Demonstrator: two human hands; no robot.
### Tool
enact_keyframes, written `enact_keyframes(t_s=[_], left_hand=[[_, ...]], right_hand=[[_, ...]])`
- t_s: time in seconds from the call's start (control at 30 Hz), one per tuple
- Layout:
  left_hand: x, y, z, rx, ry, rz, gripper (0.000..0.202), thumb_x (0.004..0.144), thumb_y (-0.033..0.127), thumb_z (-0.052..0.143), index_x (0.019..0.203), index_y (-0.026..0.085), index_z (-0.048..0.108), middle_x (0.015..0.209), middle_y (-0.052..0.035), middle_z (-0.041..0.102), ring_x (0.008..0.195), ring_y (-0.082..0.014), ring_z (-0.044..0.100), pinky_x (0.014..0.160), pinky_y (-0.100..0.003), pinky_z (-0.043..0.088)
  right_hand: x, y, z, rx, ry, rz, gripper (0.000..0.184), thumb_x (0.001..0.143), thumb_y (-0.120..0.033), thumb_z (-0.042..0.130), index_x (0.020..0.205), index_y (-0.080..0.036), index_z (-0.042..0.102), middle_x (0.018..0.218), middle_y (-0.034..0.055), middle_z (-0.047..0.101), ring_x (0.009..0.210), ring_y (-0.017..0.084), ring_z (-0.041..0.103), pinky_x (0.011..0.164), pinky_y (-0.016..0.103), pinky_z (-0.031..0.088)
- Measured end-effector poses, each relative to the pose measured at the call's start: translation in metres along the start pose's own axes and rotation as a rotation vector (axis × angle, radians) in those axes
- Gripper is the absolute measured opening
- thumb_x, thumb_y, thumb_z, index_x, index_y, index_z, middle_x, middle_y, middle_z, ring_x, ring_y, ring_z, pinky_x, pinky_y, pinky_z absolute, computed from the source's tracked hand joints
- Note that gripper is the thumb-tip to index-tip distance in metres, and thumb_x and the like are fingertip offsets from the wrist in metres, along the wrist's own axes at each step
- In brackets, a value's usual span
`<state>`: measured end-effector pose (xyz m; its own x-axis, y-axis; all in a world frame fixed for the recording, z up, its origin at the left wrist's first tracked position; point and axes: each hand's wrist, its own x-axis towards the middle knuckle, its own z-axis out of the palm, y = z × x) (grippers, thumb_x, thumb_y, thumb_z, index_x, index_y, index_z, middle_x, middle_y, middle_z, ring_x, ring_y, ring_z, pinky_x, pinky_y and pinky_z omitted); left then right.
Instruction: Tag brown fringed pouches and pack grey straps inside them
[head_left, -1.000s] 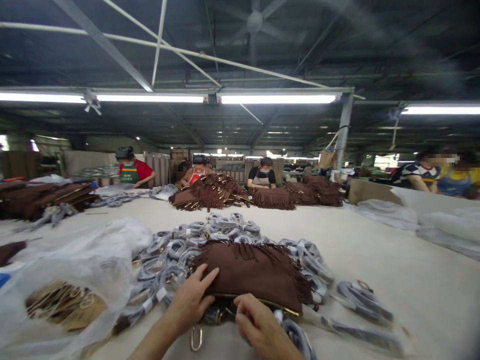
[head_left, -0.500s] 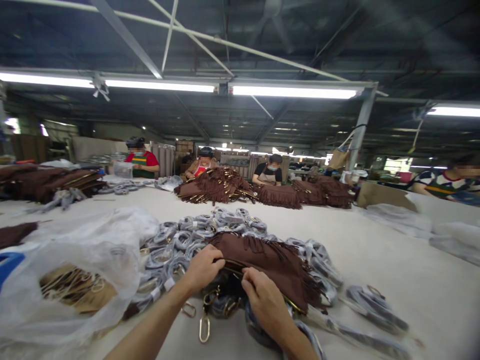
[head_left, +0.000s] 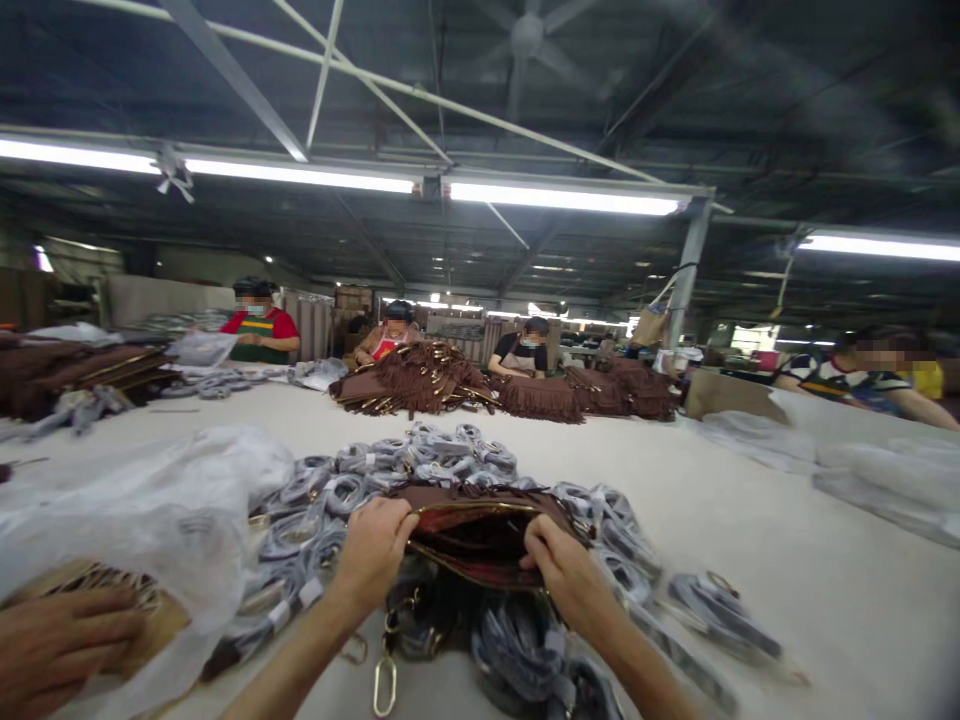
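A brown fringed bag (head_left: 472,575) with a gold zipper hangs between my hands, its mouth spread wide and a reddish lining showing inside. My left hand (head_left: 373,552) pinches the left end of the opening. At the right end, my right hand (head_left: 564,568) grips the edge, fingers curled over it. Beneath and around the bag lie plastic-wrapped coiled straps (head_left: 517,645) in grey-looking film. A gold oval clasp (head_left: 385,685) dangles below the bag's left side; what it is fixed to is partly hidden.
At the lower left, another person's hand (head_left: 71,640) reaches over a clear plastic bag (head_left: 217,500) holding brown tags with strings. Piles of brown fringed bags (head_left: 420,380) lie across the table, with several co-workers behind. Plastic sheets (head_left: 885,500) cover the right side.
The bag's zippered mouth has gone from nearly closed to wide apart, my right hand moving rightward. Another person's hand has entered at the lower left. The view has turned slightly right.
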<state>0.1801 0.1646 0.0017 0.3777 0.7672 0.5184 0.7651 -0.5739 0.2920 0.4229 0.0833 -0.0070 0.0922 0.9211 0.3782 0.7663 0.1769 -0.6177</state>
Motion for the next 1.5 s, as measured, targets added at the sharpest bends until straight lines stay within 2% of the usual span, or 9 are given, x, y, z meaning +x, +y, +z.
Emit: enact_keyframes(t_s=[0.2, 0.4, 0.57, 0.7, 0.83, 0.97, 1.1, 1.27, 1.5], left_hand=[[-0.003, 0.022, -0.011, 0.126, 0.123, 0.271, 0.028, 0.089, 0.008, 0.039, 0.097, 0.017, 0.064, 0.105, -0.0117, 0.065, 0.098, -0.0271, 0.056, 0.088, -0.042, 0.045], [-0.007, 0.062, 0.028, 0.033, -0.34, 0.264, 0.044, 0.076, -0.003, 0.037, 0.098, 0.016, 0.069, 0.109, -0.0124, 0.07, 0.103, -0.0282, 0.063, 0.091, -0.041, 0.051], [0.014, 0.044, 0.037, -0.186, -0.175, 0.157, 0.072, 0.074, -0.006, 0.03, 0.142, 0.013, 0.043, 0.146, -0.0118, 0.048, 0.134, -0.0216, 0.044, 0.115, -0.04, 0.032], [0.034, 0.024, 0.025, -0.359, -0.125, 0.15, 0.062, 0.081, 0.002, 0.031, 0.139, 0.012, 0.049, 0.137, -0.01, 0.057, 0.13, -0.02, 0.049, 0.115, -0.037, 0.033], [0.044, 0.011, 0.016, -0.342, -0.197, 0.127, 0.06, 0.081, 0.003, 0.033, 0.139, 0.01, 0.047, 0.137, -0.0115, 0.057, 0.13, -0.0219, 0.049, 0.115, -0.039, 0.032], [0.039, 0.012, 0.011, -0.246, -0.299, 0.124, 0.064, 0.078, 0.0, 0.035, 0.139, 0.016, 0.048, 0.137, -0.0088, 0.058, 0.132, -0.0218, 0.046, 0.115, -0.038, 0.031], [0.03, 0.035, 0.017, -0.14, -0.341, 0.133, 0.059, 0.079, -0.001, 0.038, 0.133, 0.018, 0.053, 0.136, -0.0118, 0.058, 0.129, -0.0252, 0.05, 0.112, -0.04, 0.033], [0.038, 0.077, 0.048, -0.203, -0.461, 0.211, 0.041, 0.082, 0.003, 0.04, 0.107, 0.016, 0.07, 0.121, -0.0128, 0.067, 0.118, -0.027, 0.058, 0.107, -0.038, 0.039], [0.06, 0.095, 0.095, -0.239, -0.564, 0.217, 0.047, 0.08, 0.005, 0.044, 0.122, 0.016, 0.063, 0.125, -0.0135, 0.065, 0.118, -0.0294, 0.059, 0.102, -0.038, 0.046]], right_hand=[[0.019, -0.017, -0.024, 0.046, -0.07, -0.026, 0.016, 0.095, -0.027, 0.031, 0.081, -0.024, 0.04, 0.057, -0.0052, 0.064, 0.058, 0.014, 0.063, 0.064, 0.025, 0.039], [0.024, -0.024, -0.027, -0.162, -0.017, -0.183, 0.019, 0.094, -0.023, 0.032, 0.08, -0.023, 0.044, 0.073, -0.0007, 0.059, 0.07, 0.016, 0.057, 0.065, 0.027, 0.035], [0.022, -0.016, -0.029, -0.27, -0.004, -0.206, 0.02, 0.094, -0.019, 0.03, 0.083, -0.022, 0.046, 0.079, 0.0016, 0.057, 0.073, 0.019, 0.055, 0.068, 0.03, 0.037], [0.012, -0.015, -0.013, -0.255, -0.077, -0.23, 0.02, 0.093, -0.012, 0.033, 0.086, -0.021, 0.049, 0.11, 0.0117, 0.064, 0.105, 0.022, 0.059, 0.087, 0.033, 0.042], [0.007, -0.015, 0.002, -0.152, -0.127, -0.355, 0.02, 0.092, -0.007, 0.035, 0.09, -0.021, 0.05, 0.149, 0.0122, 0.042, 0.134, 0.023, 0.04, 0.107, 0.04, 0.031], [0.011, -0.004, -0.007, 0.119, -0.103, -0.231, 0.018, 0.097, -0.024, 0.034, 0.085, -0.022, 0.046, 0.113, 0.0074, 0.063, 0.103, 0.02, 0.056, 0.091, 0.033, 0.04], [0.016, 0.013, -0.019, 0.333, -0.145, -0.133, 0.028, 0.096, -0.042, 0.037, 0.076, -0.023, 0.039, 0.082, -0.001, 0.051, 0.078, 0.017, 0.046, 0.072, 0.029, 0.038], [0.015, 0.028, -0.017, 0.434, -0.17, -0.107, 0.031, 0.093, -0.048, 0.04, 0.076, -0.023, 0.038, 0.076, -0.0031, 0.041, 0.072, 0.016, 0.039, 0.068, 0.029, 0.034], [0.015, 0.04, -0.011, 0.478, -0.134, -0.08, 0.025, 0.093, -0.041, 0.041, 0.077, -0.023, 0.04, 0.074, -0.0041, 0.039, 0.069, 0.015, 0.036, 0.063, 0.028, 0.03]])
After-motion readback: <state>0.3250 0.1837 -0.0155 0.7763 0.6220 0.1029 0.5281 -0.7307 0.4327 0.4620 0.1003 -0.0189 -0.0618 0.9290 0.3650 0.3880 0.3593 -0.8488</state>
